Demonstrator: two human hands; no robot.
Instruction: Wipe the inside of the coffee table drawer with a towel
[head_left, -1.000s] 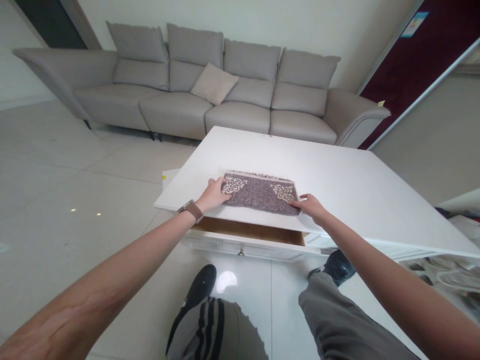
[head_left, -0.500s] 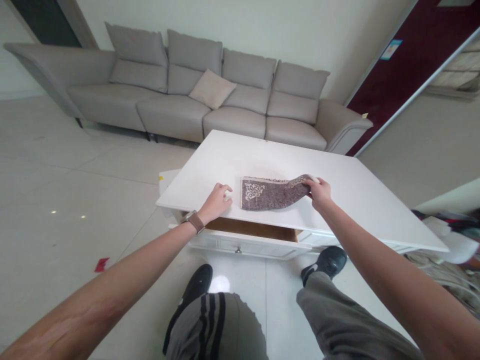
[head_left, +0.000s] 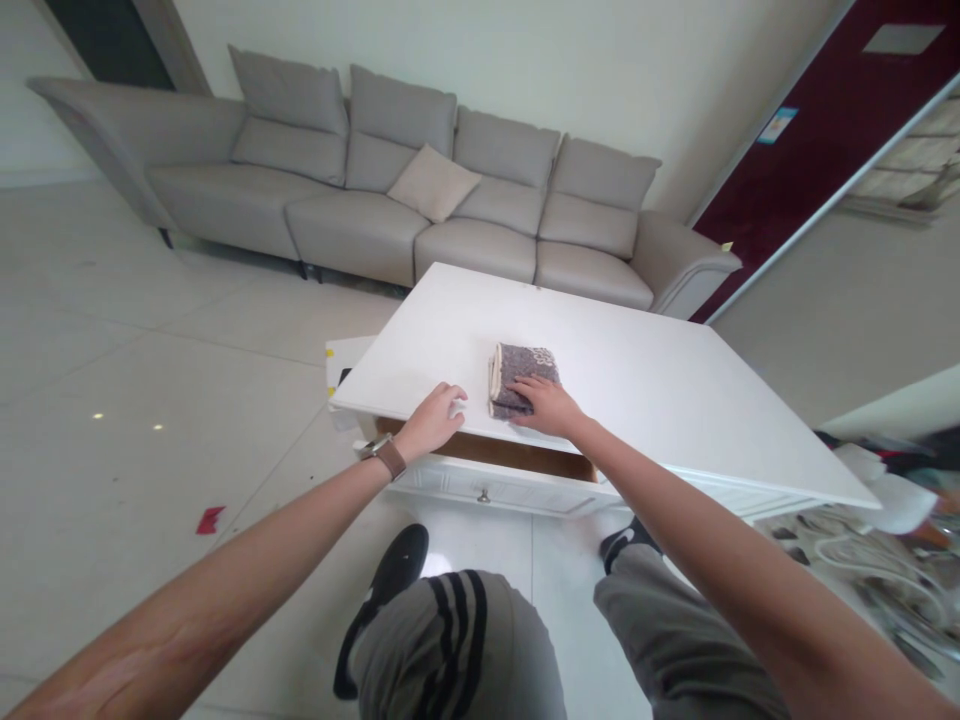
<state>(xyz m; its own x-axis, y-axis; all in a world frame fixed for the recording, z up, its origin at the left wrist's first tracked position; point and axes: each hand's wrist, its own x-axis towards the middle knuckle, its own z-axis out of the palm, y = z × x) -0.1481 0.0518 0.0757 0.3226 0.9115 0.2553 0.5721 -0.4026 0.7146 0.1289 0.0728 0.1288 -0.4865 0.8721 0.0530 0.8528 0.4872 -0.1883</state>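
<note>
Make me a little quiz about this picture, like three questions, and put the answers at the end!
1. True or false: the drawer in the white table is open.
2. Which hand touches the folded cloth: (a) left, (b) right, (c) both?
3. Fill in: the small pale cushion lies on the grey ____.

Key: 1. True. 2. (b), the right hand. 3. Sofa.

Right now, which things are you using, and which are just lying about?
Seem in use:
- cloth, folded, under the right fingers
- table, under the cloth
- maybe the drawer, open below

Seem just about:
- red scrap on the floor
- cushion on the sofa
</note>
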